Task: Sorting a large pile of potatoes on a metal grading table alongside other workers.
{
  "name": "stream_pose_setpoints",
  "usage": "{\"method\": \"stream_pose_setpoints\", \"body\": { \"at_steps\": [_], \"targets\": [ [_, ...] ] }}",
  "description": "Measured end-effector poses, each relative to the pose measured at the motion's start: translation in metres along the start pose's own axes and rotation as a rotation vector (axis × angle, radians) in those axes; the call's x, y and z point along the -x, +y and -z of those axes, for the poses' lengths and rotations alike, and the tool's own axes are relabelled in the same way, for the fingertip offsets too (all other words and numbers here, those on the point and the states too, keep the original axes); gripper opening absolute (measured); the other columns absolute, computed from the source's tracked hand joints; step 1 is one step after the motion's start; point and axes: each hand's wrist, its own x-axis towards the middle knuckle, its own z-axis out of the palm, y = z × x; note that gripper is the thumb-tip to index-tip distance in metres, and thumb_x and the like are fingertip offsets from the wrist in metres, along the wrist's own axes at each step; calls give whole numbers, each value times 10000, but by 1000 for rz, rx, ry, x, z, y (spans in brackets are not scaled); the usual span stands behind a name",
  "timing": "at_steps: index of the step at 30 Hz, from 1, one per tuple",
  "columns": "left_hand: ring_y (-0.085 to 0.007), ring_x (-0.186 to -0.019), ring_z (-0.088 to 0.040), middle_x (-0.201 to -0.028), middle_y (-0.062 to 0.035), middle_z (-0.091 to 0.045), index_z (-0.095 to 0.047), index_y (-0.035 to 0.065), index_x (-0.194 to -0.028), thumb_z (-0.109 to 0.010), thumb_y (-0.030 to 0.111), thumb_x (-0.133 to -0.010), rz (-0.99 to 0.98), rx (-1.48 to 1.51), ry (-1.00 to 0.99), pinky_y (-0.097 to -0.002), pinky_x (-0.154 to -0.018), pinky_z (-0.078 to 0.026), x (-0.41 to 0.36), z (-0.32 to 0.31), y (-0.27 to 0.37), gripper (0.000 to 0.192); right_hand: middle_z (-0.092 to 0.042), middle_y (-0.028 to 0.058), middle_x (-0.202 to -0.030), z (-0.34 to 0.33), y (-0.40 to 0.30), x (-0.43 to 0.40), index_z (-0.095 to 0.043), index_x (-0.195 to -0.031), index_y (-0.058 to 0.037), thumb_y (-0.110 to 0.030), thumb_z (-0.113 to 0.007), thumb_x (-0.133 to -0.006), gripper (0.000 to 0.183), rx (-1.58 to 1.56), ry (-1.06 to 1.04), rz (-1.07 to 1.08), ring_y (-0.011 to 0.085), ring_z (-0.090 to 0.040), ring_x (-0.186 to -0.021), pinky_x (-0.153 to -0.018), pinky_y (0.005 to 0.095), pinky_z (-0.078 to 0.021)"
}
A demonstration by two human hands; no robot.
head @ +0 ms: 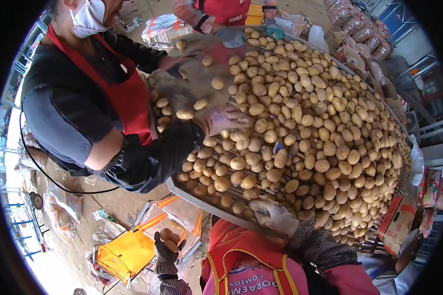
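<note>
My left hand (167, 245), in a dark glove with a checked sleeve, holds a few potatoes (169, 236) below and left of the sorting table. Just beyond it, a yellow mesh sack (127, 252) hangs open on a metal frame. My right hand (275, 217) wears a pale, soiled glove and rests among potatoes at the table's near edge. Its fingertips point down and left; whether they grip a potato is hidden. A large heap of potatoes (317, 125) covers most of the metal-rimmed sorting table (206, 205).
On the left, a co-worker's bare-looking hand (225, 120) reaches over the potatoes. Another co-worker's gloved hand (230, 37) is at the far edge. A second framed sack (173, 217) with orange stripes stands below the table. A cardboard box (397, 223) sits at the right.
</note>
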Motion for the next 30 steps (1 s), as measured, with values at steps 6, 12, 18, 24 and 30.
{"method": "stream_pose_setpoints", "body": {
  "at_steps": [6,12,18,24,30],
  "targets": [
    [-202,-1298,-486,-1430,-73,-512,-528,100,-1404,-620,337,-960,-478,-605,331,-333,-1075,-375,-26,-53,-16,512,-580,172,-1306,15,11,-30,-590,-1351,-75,-148,-663,-888,475,367,377,215,334,-609,-1145,-960,451,-512],
    [-406,-1347,-445,-1478,-188,-463,-626,67,-1272,-592,140,-935,-1310,-1283,275,-512,-1157,-300,-18,-202,-45,346,-297,87,-1618,-76,-20,-122,-474,-1475,-238,-236,-618,-908,585,702,90,562,352,-310,-1454,-1171,609,-247],
    [-362,-1238,-536,-1262,-134,-605,-627,85,-1233,-585,67,-893,-1586,-1294,162,-530,-1067,-367,-37,-253,-40,343,-248,70,-1647,-99,-21,-188,-476,-1472,-259,-294,-559,-946,534,901,-191,412,302,-323,-1453,-1092,714,-249],
    [-317,-1241,-537,-1154,-71,-664,-707,185,-1117,-648,187,-876,-1510,-1570,314,-567,-1109,-304,-51,-262,-52,249,-402,23,-1539,-86,33,-175,-573,-1361,-311,-263,-490,-961,411,1235,-92,527,269,-403,-1379,-1084,684,-301],
    [-289,-1161,-573,-1128,-26,-682,-715,201,-1067,-643,157,-847,-1467,-1523,358,-552,-1086,-324,-46,-271,-52,236,-606,21,-1203,-8,0,-114,-703,-1141,-239,-273,-606,-877,283,1025,42,587,246,-550,-1171,-1082,547,-382]
  ]
}}
